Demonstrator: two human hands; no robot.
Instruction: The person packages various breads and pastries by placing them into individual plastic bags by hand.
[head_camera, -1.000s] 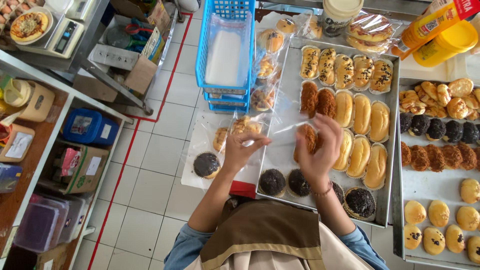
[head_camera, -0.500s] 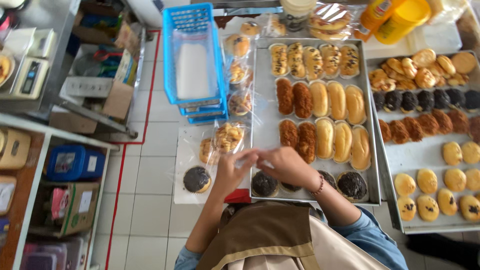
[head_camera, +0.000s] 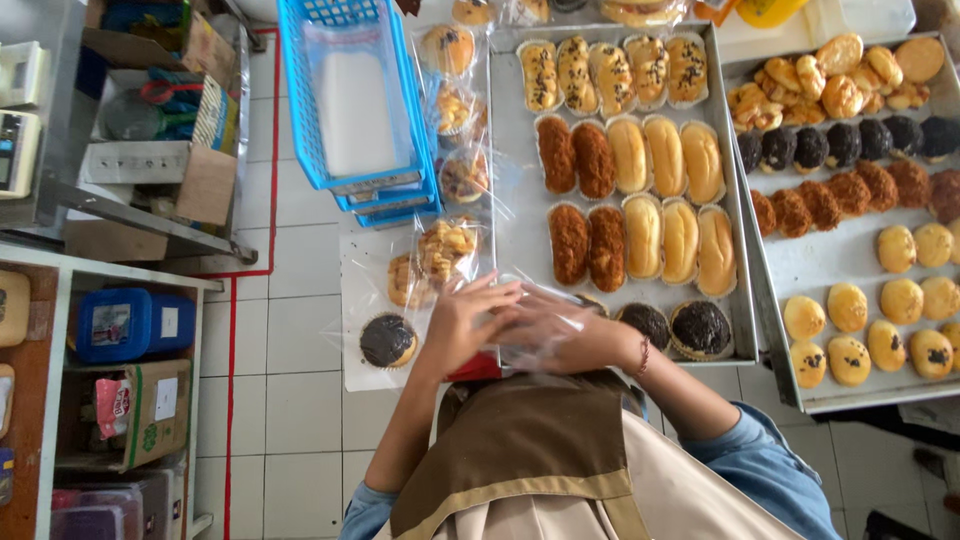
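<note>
Holding a clear plastic bag (head_camera: 540, 325) between both hands, I have it just above the near edge of the big metal tray (head_camera: 515, 215). My left hand (head_camera: 462, 325) has its fingers spread, with the fingertips pressed against the bag's left side. My right hand (head_camera: 580, 335) is closed around the bag from the right, and the crinkled film wraps over its knuckles. Whether anything sits inside the bag I cannot tell; the film is too bunched and shiny.

Right behind my hands, on the tray's near row, sit two dark chocolate muffins (head_camera: 700, 328) in paper cups, and one more is partly hidden by the bag. Beyond them lie rows of long buns (head_camera: 680, 240), some pale and smooth, some coated in brown crumbs, and a far row topped with dark sprinkles.

Left of my left hand, a sheet of clear plastic (head_camera: 365, 270) carries a bagged chocolate muffin (head_camera: 388, 340) and wrapped pastries (head_camera: 445, 250). Further out stands a stack of blue baskets (head_camera: 350, 100) with more bagged pastries beside it.

To the right, a second tray (head_camera: 800, 270) holds round buns, dark rolls and twisted golden pastries. A blue box (head_camera: 130, 322) sits on a shelf far to my left, above the white tiled floor (head_camera: 290, 420).
</note>
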